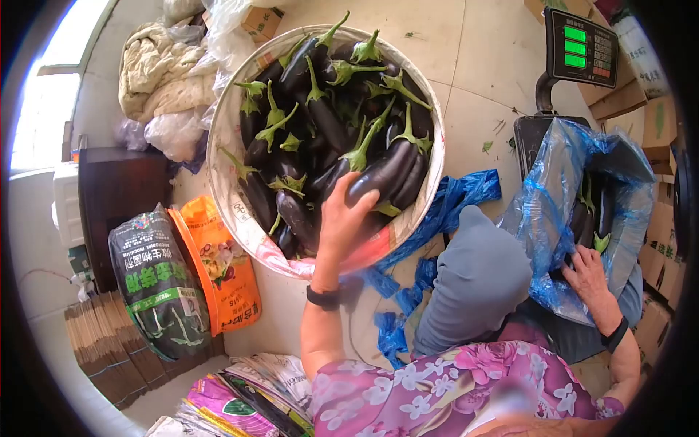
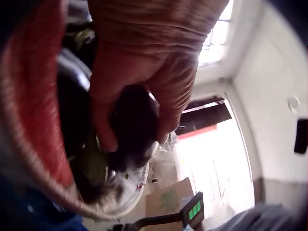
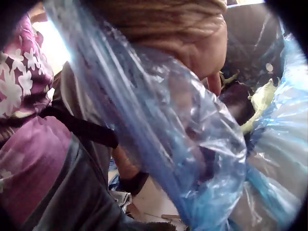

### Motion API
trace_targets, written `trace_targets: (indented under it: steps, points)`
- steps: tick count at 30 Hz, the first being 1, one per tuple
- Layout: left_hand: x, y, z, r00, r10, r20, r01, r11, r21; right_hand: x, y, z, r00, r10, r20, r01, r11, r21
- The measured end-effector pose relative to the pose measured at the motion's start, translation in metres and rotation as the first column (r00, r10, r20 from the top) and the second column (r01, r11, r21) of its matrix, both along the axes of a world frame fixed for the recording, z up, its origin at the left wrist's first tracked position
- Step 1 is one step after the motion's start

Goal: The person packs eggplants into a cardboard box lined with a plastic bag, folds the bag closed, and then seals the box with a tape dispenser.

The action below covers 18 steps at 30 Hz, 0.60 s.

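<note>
A round tub (image 1: 218,167) lined with a whitish woven sack is heaped with dark purple eggplants that have green stems. My left hand (image 1: 348,217) grips one large eggplant (image 1: 382,175) at its lower end. In the left wrist view, thumb and fingers straddle the dark eggplant (image 2: 137,118). On the right, my right hand (image 1: 588,280) reaches into a blue plastic bag (image 1: 542,211), its fingers at the eggplants (image 1: 604,207) inside. Film covers much of this hand in the right wrist view, beside an eggplant (image 3: 237,102) with a pale green cap; I cannot tell whether its fingers hold one.
A scale with a lit green display (image 1: 575,47) stands behind the bag. Loose blue plastic (image 1: 393,331) lies on the floor near my knee (image 1: 477,262). Left of the tub are an orange bag (image 1: 226,273), a dark printed bag (image 1: 156,280) and stacked flat cardboard (image 1: 109,349).
</note>
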<state>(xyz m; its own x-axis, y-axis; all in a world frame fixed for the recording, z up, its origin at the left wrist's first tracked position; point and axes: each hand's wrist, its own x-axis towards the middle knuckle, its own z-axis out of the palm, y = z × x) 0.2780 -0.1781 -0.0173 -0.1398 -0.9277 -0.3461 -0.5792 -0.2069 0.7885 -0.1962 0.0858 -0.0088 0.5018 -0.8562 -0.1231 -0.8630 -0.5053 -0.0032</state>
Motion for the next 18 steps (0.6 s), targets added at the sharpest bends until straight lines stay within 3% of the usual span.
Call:
trace_targets:
  steps: [1, 3, 5, 7, 9, 11, 12, 13, 15, 16, 17, 18]
  points:
    - [0.002, -0.009, -0.004, 0.934, -0.103, 0.341, 0.174, 0.968, -0.183, 0.001, 0.0, 0.001, 1.0, -0.002, 0.001, 0.002, 1.0, -0.004]
    - [-0.013, -0.032, 0.002, 0.777, 0.0, 0.629, 0.326, 0.855, -0.403, 0.003, -0.002, 0.002, 1.0, 0.001, -0.013, -0.001, 1.0, -0.013]
    - [-0.028, -0.073, -0.007, 0.864, 0.014, 0.503, 0.288, 0.807, -0.516, 0.005, -0.003, 0.004, 1.0, -0.012, -0.016, 0.012, 1.0, -0.014]
    - [-0.055, -0.124, -0.026, 0.975, 0.03, 0.218, 0.133, 0.711, -0.691, 0.005, -0.002, 0.004, 1.0, -0.022, -0.021, 0.022, 1.0, -0.012]
    - [-0.089, -0.168, -0.032, 0.961, 0.107, 0.256, 0.135, 0.625, -0.769, 0.004, -0.001, 0.002, 0.999, -0.037, -0.016, 0.036, 0.999, -0.016]
    - [-0.114, -0.2, -0.047, 0.95, 0.071, 0.303, 0.192, 0.63, -0.753, 0.004, -0.001, 0.001, 0.999, -0.045, -0.009, 0.045, 0.999, -0.015]
    - [-0.126, -0.207, -0.05, 0.965, 0.089, 0.248, 0.167, 0.523, -0.836, 0.004, -0.001, 0.002, 0.999, -0.048, 0.005, 0.049, 0.999, -0.013]
    - [-0.128, -0.211, -0.051, 0.966, 0.08, 0.247, 0.171, 0.522, -0.836, 0.004, -0.001, 0.002, 0.998, -0.057, 0.004, 0.057, 0.998, -0.012]
    - [-0.128, -0.215, -0.05, 0.963, 0.109, 0.245, 0.113, 0.664, -0.739, 0.005, -0.001, 0.003, 0.999, -0.054, 0.006, 0.054, 0.998, -0.013]
    - [-0.124, -0.206, -0.049, 0.964, 0.14, 0.226, 0.117, 0.537, -0.835, 0.006, 0.0, 0.004, 0.998, -0.061, 0.012, 0.061, 0.998, -0.005]
    - [-0.115, -0.195, -0.048, 0.963, 0.136, 0.234, 0.126, 0.541, -0.832, 0.007, 0.0, 0.005, 0.997, -0.074, 0.016, 0.074, 0.997, -0.009]
    - [-0.104, -0.182, -0.042, 0.978, 0.13, 0.162, 0.043, 0.637, -0.77, 0.007, -0.002, 0.004, 0.996, -0.086, 0.019, 0.086, 0.996, -0.019]
